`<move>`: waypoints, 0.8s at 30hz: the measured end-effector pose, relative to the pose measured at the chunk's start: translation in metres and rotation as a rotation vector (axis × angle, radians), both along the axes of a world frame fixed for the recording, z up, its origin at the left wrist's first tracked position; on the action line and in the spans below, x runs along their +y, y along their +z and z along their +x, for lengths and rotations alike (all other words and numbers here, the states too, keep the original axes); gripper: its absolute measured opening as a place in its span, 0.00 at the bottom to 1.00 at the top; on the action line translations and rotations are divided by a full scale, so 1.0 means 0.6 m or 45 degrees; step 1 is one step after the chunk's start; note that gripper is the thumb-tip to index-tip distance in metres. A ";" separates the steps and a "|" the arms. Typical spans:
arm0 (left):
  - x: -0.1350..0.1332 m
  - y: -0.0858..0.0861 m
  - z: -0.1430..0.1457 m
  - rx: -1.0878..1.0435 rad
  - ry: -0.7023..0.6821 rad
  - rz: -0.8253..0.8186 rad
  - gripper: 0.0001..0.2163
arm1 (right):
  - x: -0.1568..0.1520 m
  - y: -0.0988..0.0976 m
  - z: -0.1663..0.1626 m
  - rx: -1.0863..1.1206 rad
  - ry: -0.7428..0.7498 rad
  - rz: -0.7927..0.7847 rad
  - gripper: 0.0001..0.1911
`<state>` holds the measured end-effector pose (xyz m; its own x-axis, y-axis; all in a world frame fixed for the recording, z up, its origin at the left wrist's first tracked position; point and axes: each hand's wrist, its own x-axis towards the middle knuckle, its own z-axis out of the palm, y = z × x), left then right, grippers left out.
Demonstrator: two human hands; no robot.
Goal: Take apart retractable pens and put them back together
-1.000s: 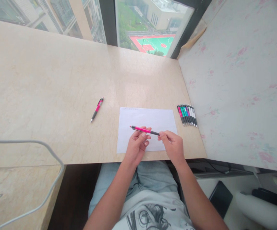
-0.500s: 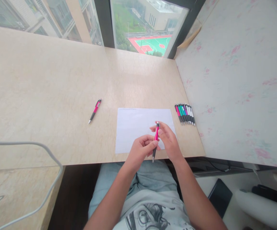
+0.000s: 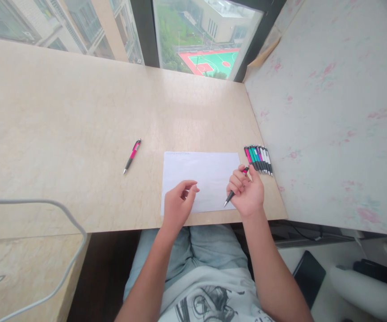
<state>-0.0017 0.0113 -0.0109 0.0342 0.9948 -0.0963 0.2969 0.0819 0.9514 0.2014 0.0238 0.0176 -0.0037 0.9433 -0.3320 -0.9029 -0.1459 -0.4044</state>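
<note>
My right hand [image 3: 247, 191] is closed round a pink and black ballpoint pen [image 3: 231, 197]. Its metal tip points down and left over the right side of a white sheet of paper [image 3: 198, 172], while the fingers hide much of the barrel. Over the sheet's lower left is my left hand [image 3: 179, 202], holding nothing, with its fingers loosely curled and the thumb apart from them. A second pink ballpoint pen [image 3: 132, 156] lies slanted on the desk, left of the paper. Just beyond my right hand, several pens [image 3: 258, 158] in pink, green, blue, purple and white lie side by side.
The beige marble-look desk [image 3: 79, 125] reaches back to a window [image 3: 207, 40]. A floral-papered wall [image 3: 330, 134] bounds it on the right. A grey cable [image 3: 52, 202] loops over the lower left. Faint writing lines the sheet's top edge.
My left hand has let go of the pink pen and moved left. My right hand has moved right with the pen, and its fingers have closed round it.
</note>
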 end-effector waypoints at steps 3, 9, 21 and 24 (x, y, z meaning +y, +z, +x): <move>0.004 -0.008 -0.019 0.230 0.117 0.143 0.09 | 0.000 -0.003 0.002 0.086 0.002 -0.014 0.10; 0.006 -0.029 -0.046 0.445 0.227 0.338 0.08 | 0.001 -0.008 0.001 0.110 -0.053 -0.015 0.11; 0.015 -0.043 -0.074 0.437 0.339 0.331 0.09 | -0.002 -0.009 0.009 0.060 -0.076 0.036 0.13; 0.014 -0.044 -0.076 0.424 0.333 0.302 0.09 | -0.004 -0.005 0.008 -0.046 -0.067 0.044 0.13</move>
<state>-0.0473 0.0198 -0.0375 -0.2139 0.9618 0.1709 0.5868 -0.0134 0.8096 0.2062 0.0214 0.0146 0.0577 0.9527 -0.2985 -0.8936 -0.0840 -0.4410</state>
